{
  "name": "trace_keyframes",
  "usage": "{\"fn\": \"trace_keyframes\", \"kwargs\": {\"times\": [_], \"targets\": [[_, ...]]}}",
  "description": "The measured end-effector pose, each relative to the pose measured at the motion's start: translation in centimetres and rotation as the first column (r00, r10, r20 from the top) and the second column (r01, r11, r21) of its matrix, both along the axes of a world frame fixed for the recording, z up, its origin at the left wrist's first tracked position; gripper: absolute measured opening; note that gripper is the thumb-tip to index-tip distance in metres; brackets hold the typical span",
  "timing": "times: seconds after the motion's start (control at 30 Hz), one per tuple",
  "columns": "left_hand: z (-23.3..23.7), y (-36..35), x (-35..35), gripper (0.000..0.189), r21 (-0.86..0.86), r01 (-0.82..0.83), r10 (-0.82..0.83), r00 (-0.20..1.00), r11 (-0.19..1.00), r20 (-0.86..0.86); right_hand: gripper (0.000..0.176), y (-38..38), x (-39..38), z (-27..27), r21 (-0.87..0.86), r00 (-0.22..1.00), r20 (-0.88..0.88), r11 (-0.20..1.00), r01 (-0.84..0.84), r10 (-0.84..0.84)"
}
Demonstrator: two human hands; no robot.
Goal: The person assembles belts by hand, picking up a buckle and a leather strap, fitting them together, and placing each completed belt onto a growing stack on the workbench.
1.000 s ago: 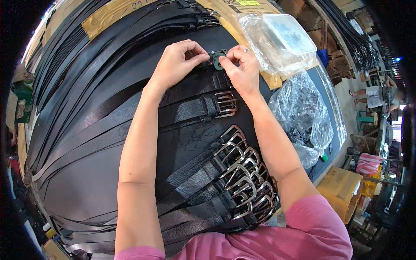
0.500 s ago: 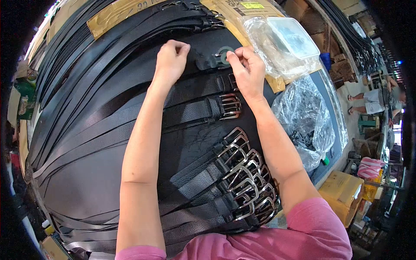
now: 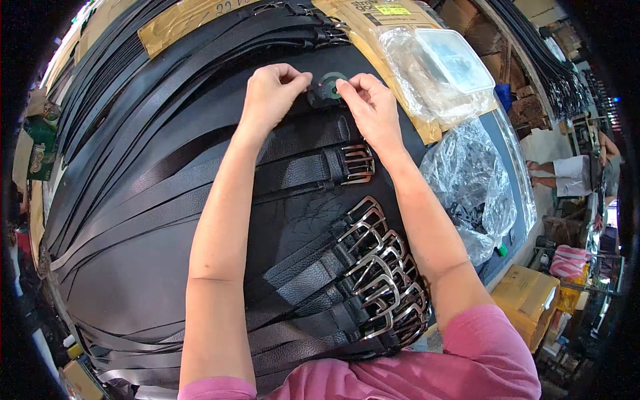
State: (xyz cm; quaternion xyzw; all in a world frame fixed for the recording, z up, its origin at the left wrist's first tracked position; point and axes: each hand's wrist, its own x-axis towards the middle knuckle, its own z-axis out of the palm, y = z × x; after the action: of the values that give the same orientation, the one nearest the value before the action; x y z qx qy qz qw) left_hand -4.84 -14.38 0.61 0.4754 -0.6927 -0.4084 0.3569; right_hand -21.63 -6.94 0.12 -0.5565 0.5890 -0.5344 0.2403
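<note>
Over the black belts, a small grey-green round disc (image 3: 327,83) shows between my two hands, with a dark patch at its lower edge. My right hand (image 3: 373,110) has thumb and forefinger pinched at the disc's right edge. On the other side, my left hand (image 3: 272,93) is closed in a pinch by the disc's left side; what its fingertips hold is too small to make out. Just below the hands lies a black leather belt (image 3: 293,143). Nearer me, another belt's buckle (image 3: 358,164) rests on the dark surface.
A pile of belt buckles (image 3: 383,287) lies close to my body. At the upper right are a taped cardboard piece (image 3: 427,130), a clear plastic container (image 3: 457,60) and a plastic bag of dark pieces (image 3: 470,187). Beyond stand a cardboard box (image 3: 527,300) and another person (image 3: 573,177).
My left hand has moved right, towards the disc. The right hand and the disc have shifted slightly left, so the hands are closer together.
</note>
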Motion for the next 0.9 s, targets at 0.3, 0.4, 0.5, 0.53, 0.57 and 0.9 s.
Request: {"fn": "trace_keyframes", "kwargs": {"times": [0.3, 0.4, 0.5, 0.53, 0.57, 0.9], "targets": [[1.0, -0.1, 0.8, 0.024, 0.179, 0.158, -0.127, 0.976, 0.971, -0.175, 0.025, 0.0, 0.4, 0.2, 0.011, 0.994, -0.106, 1.0, 0.01, -0.009], [1.0, -0.2, 0.8, 0.025, 0.182, 0.146, -0.117, 0.98, 0.972, -0.162, 0.025, -0.1, 0.5, 0.1, 0.016, 0.996, -0.084, 1.0, 0.009, -0.008], [1.1, -0.2, 0.7, 0.025, 0.189, 0.14, -0.113, 0.982, 0.972, -0.149, 0.025, 0.0, 0.5, 0.1, 0.017, 0.997, -0.082, 1.0, 0.007, -0.005], [1.1, -0.2, 0.7, 0.025, 0.187, 0.139, -0.112, 0.983, 0.973, -0.148, 0.025, 0.0, 0.5, 0.1, 0.017, 0.996, -0.084, 1.0, 0.005, -0.003], [1.1, -0.2, 0.7, 0.025, 0.185, 0.138, -0.111, 0.983, 0.973, -0.147, 0.025, -0.1, 0.5, 0.0, 0.017, 0.997, -0.084, 1.0, 0.002, 0.0], [0.4, 0.1, -0.1, 0.03, 0.127, 0.006, 0.016, 0.985, 0.992, -0.173, 0.023, -0.3, -0.2, -0.2, -0.034, 0.875, 0.483, 0.998, 0.056, -0.032]]}}
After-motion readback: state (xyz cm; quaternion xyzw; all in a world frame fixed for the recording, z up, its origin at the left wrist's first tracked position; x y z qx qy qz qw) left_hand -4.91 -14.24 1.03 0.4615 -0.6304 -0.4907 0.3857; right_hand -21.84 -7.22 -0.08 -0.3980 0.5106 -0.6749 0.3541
